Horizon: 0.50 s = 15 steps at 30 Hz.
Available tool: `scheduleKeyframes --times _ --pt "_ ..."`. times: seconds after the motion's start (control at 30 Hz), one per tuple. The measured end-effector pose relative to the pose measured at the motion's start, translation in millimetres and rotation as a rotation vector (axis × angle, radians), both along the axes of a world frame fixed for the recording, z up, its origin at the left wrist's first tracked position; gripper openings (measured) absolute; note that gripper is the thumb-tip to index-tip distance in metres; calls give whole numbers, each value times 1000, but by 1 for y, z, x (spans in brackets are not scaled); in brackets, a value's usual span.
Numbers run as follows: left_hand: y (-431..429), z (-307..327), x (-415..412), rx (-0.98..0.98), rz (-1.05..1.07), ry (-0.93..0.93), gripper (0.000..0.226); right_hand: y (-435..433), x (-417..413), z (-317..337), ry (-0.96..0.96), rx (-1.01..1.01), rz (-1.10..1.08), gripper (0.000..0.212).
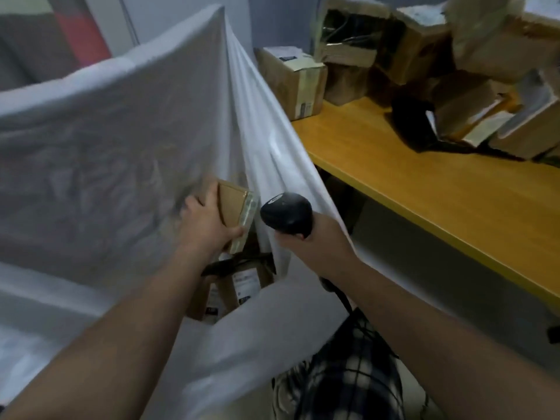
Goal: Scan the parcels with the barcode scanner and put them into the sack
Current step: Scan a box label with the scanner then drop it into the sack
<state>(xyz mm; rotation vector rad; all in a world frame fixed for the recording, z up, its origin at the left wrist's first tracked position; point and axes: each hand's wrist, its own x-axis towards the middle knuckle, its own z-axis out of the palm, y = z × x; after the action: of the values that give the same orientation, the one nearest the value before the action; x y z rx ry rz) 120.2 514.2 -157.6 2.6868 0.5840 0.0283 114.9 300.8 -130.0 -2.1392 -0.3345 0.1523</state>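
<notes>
Parcel point(233, 207), brown and taped, hangs at the mouth of the white sack point(121, 131), held in the left hand point(206, 222) grip, its far end lost in blur. The right hand point(315, 241) grip wraps the black barcode scanner point(288, 215), hiding the handle. Boxes point(454, 56) on the desk point(424, 189) are smeared.

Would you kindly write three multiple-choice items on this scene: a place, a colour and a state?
1. Where is the cardboard parcel that the left hand holds? A) on the floor B) at the opening of the white sack C) on a shelf
2. What colour is the tabletop? A) yellow B) grey C) blue
3. What is the right hand doing? A) hanging empty B) gripping the barcode scanner C) lifting a box
Answers: 1 B, it hangs above other parcels inside the sack; 2 A, its wood is yellow; 3 B, fingers curl round the black handle.
</notes>
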Motion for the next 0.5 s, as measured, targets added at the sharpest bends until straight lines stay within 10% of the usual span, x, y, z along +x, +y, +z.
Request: scheduleKeyframes --times 0.5 --pt "42 -146 -77 181 26 625 103 34 4 -83 -52 -554 179 30"
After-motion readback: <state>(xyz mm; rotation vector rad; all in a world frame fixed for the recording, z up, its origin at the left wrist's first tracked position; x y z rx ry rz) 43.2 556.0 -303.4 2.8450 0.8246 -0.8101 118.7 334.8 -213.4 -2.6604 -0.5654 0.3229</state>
